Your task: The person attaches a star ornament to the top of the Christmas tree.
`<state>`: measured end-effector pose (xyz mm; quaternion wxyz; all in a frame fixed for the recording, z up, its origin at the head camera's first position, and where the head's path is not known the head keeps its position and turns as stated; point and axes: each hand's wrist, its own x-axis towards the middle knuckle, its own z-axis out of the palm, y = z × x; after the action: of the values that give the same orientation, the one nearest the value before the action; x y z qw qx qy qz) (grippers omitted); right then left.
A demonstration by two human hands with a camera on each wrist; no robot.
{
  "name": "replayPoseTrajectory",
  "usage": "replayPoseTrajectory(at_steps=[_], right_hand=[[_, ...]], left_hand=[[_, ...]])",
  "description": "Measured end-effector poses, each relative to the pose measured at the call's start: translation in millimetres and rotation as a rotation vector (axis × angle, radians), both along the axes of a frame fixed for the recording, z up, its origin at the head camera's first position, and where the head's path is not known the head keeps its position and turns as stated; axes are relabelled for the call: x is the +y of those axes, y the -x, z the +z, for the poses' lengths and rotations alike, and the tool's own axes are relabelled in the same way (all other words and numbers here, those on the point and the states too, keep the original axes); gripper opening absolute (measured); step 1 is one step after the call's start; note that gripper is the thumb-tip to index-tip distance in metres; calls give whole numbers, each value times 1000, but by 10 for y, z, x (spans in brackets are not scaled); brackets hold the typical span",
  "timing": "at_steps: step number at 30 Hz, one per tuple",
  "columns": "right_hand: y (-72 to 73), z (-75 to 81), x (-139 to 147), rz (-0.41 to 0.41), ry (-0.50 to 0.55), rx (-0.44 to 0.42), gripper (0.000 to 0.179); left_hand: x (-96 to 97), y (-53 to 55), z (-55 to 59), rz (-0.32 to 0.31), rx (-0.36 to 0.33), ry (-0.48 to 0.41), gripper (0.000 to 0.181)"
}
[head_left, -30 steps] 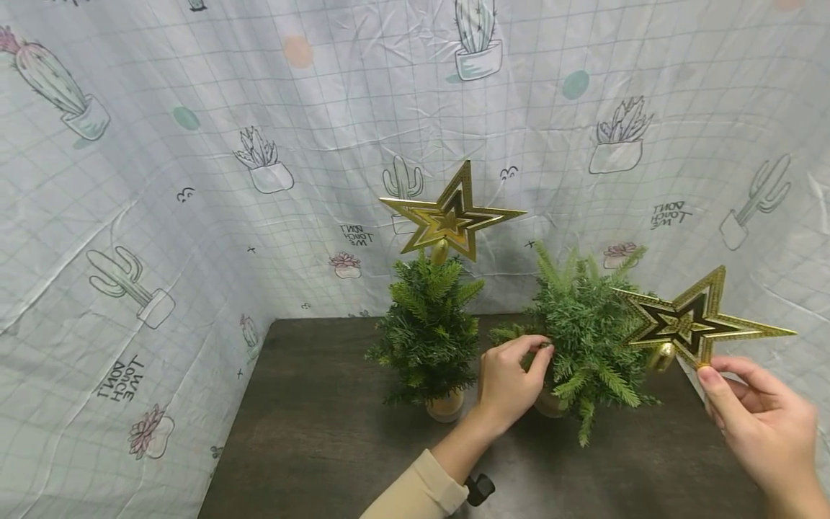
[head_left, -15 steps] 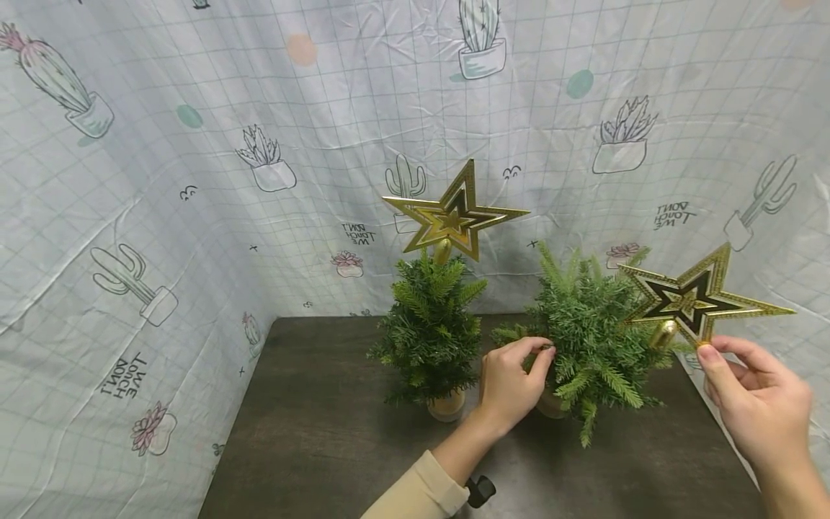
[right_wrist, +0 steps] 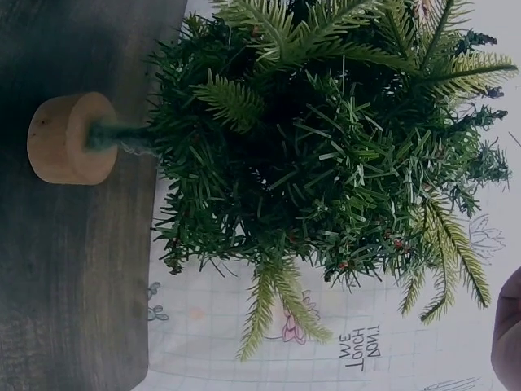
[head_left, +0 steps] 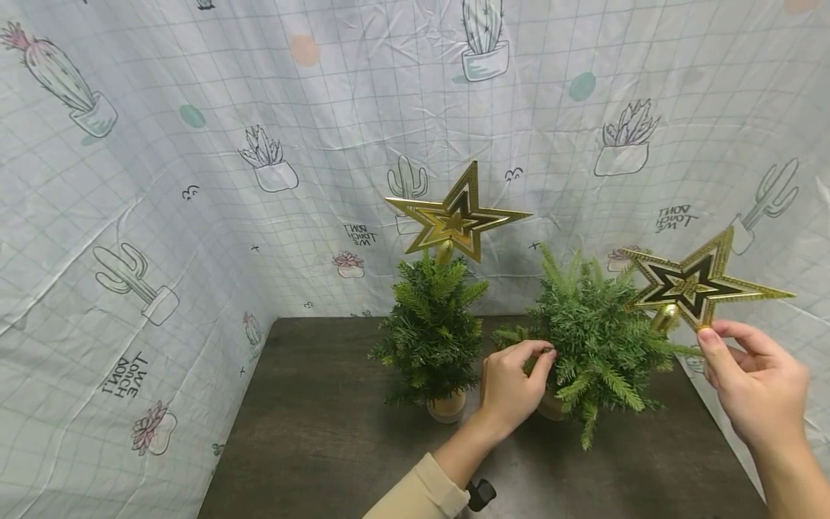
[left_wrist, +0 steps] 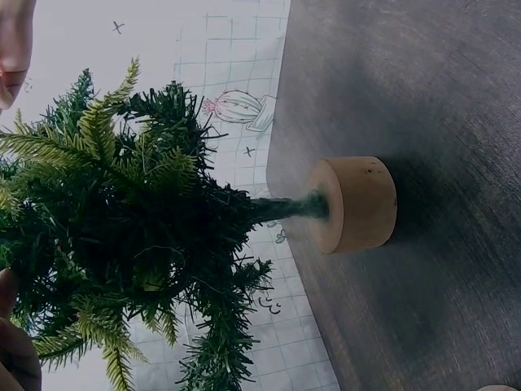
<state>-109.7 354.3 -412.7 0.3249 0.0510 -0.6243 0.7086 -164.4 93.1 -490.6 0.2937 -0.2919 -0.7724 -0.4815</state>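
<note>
In the head view my left hand (head_left: 515, 389) pinches a twig on the left side of the right-hand mini Christmas tree (head_left: 586, 339). My right hand (head_left: 755, 386) holds a gold star tree topper (head_left: 692, 285) by one lower point, between thumb and fingers. This star hovers at the tree's right side, its short gold socket (head_left: 664, 317) facing down and left. Both wrist views show the bushy tree on its round wooden base (left_wrist: 358, 204). Only parts of hands show at their edges, such as fingers (right_wrist: 509, 334) in the right wrist view.
A second mini tree (head_left: 431, 324) stands left of my left hand, topped by another gold star (head_left: 457, 216). Both trees are on a dark wooden table (head_left: 311, 432). A cactus-print cloth (head_left: 311, 144) hangs closely behind and along the sides.
My right hand has raised the gold star, which now sits higher beside the tree. The left hand keeps its pinch on the twig. The view has shifted slightly.
</note>
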Motion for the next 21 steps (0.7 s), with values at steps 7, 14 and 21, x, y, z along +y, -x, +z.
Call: replayPoseTrajectory(at_steps=[7,14,21], right_hand=[[68,62,4,-50,-41,-50,13],[155,119,16,-100,-115,-104,10],[240,166,21,-110,-154,-119,10]], left_hand=[[-1,3,-8,7,16,-3,11],[1,5,-6,15,21,-2,11],[6,-6,-2,12,13,-5,11]])
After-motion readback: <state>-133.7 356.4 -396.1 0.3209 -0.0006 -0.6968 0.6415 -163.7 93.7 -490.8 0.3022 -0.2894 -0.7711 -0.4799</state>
